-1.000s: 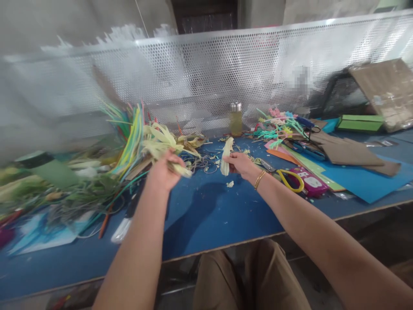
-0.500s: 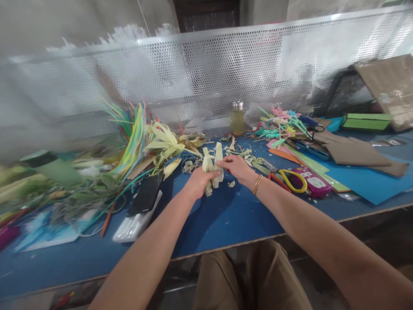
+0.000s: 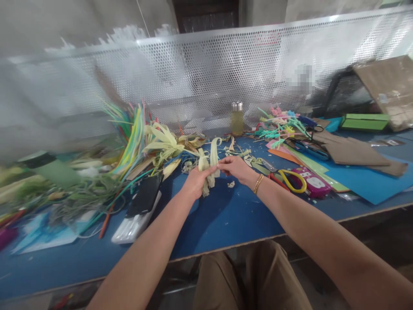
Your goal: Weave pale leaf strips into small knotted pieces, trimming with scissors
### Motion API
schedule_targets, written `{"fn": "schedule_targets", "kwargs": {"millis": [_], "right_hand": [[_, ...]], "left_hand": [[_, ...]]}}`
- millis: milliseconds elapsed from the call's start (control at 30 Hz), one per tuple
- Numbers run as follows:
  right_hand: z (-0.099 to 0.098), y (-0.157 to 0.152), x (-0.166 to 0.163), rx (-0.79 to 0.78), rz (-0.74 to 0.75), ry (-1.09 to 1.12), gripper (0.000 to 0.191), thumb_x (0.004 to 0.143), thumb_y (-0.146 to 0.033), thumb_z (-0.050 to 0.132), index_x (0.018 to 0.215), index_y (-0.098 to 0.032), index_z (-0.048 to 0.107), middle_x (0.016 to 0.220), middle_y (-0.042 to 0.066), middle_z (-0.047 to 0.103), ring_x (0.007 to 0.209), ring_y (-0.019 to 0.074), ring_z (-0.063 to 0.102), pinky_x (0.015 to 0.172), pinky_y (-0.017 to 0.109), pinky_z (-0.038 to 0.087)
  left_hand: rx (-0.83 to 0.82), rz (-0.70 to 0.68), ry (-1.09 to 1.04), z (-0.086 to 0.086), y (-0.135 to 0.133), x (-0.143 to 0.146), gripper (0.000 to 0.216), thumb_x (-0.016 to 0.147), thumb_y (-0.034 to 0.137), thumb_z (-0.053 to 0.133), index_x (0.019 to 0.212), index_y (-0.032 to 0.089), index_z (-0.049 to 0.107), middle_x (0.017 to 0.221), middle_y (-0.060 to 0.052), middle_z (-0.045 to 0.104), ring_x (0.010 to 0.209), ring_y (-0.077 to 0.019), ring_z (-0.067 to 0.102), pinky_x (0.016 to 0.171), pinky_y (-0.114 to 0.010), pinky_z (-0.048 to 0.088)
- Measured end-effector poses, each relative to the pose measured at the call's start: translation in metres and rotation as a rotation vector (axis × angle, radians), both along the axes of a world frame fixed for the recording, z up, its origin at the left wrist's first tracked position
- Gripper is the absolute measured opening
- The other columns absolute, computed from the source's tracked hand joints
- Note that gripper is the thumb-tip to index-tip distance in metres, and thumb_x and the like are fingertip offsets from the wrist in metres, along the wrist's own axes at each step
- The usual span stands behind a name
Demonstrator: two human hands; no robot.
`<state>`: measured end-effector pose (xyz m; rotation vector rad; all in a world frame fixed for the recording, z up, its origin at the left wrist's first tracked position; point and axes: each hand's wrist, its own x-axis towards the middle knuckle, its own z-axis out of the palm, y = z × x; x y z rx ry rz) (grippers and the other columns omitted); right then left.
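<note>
Pale green corn husk strips (image 3: 214, 150) stand up between my two hands, one of them curling over at its top. My left hand (image 3: 194, 182) is closed around the lower part of the strips, thumb pointing right. Frayed ends hang below its fingers. From the right, my right hand (image 3: 237, 168) pinches the strips near the left thumb tip; its fingertips meet the left thumb. A gold bracelet (image 3: 258, 184) circles the right wrist. Both hands are just above the blue table (image 3: 232, 219), and small husk scraps (image 3: 231, 184) lie beside them.
Yellow-handled scissors (image 3: 293, 181) and a magenta object (image 3: 311, 183) lie right of my hands. At left are a black phone (image 3: 144, 196) on a white packet, tangled fibres (image 3: 97, 193) and colourful pipe cleaners (image 3: 132, 137). A glass bottle (image 3: 237, 119) stands behind, before a perforated metal panel (image 3: 206, 73).
The husk strip at the right has bent and now curls over at its top. My left hand has shifted slightly left, and the right hand stays pinched close to it.
</note>
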<state>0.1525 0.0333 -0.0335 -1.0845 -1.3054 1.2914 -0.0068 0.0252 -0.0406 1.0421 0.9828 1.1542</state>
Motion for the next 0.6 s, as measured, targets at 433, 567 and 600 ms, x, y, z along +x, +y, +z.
{"fn": "schedule_targets", "kwargs": {"millis": [433, 567, 600], "right_hand": [[-0.0006, 0.0005, 0.0001, -0.008, 0.02, -0.056, 0.006, 0.068, -0.019, 0.07, 0.07, -0.017, 0.065, 0.057, -0.002, 0.062, 0.051, 0.0074, 0.054, 0.049, 0.018, 0.041], [-0.0006, 0.0005, 0.0005, 0.009, 0.011, -0.087, 0.008, 0.068, -0.021, 0.07, 0.071, -0.017, 0.063, 0.057, -0.003, 0.062, 0.051, 0.0066, 0.052, 0.048, 0.018, 0.038], [-0.0002, 0.0002, 0.0007, 0.02, 0.015, -0.092, 0.009, 0.068, -0.021, 0.07, 0.071, -0.017, 0.063, 0.058, -0.003, 0.062, 0.051, 0.0064, 0.052, 0.047, 0.018, 0.037]], "left_hand": [[0.066, 0.086, 0.034, -0.0043, 0.0051, -0.0017, 0.042, 0.052, 0.031, 0.087, 0.085, 0.012, 0.071, 0.069, -0.004, 0.069, 0.055, -0.013, 0.06, 0.052, -0.024, 0.045], [0.071, 0.097, 0.04, -0.0065, 0.0067, -0.0028, 0.04, 0.053, 0.031, 0.087, 0.084, 0.012, 0.07, 0.07, -0.003, 0.069, 0.057, -0.0133, 0.061, 0.054, -0.024, 0.047], [0.069, 0.102, 0.043, -0.0064, 0.0066, -0.0029, 0.04, 0.053, 0.031, 0.087, 0.084, 0.013, 0.07, 0.07, -0.003, 0.069, 0.056, -0.0129, 0.06, 0.054, -0.024, 0.047]]}}
